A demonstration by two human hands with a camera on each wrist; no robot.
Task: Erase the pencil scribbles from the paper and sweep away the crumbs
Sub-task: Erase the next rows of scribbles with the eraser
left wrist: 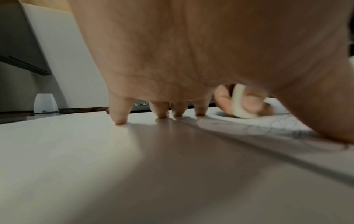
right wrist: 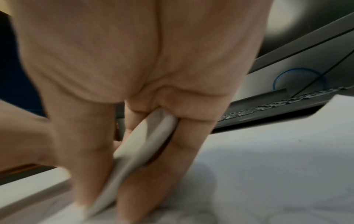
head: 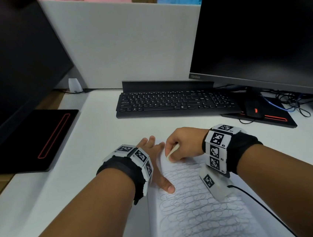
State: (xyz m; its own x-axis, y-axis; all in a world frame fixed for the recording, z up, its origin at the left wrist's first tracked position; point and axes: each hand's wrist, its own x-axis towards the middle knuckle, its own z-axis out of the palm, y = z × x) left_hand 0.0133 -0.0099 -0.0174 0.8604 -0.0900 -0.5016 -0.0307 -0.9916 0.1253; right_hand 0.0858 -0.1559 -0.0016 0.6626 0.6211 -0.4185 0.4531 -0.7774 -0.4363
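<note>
Paper [head: 200, 216] lies flat on the white desk [head: 100, 143] in front of the keyboard [head: 173, 102], still covered in pencil scribbles [head: 196, 207] almost everywhere except a strip at the far end. Left hand [head: 154, 157] is spread flat, fingertips on the desk and thumb down on the sheet's left edge, while the right hand [head: 183, 144] pinches a white eraser [head: 171, 152] between thumb and fingers, tip on the paper at the top of the scribbles. So erasing has barely started I'd say (wrist views are blurry, can't spot crumbs); next is rubbing down row by row while keeping the sheet pinned.
</note>
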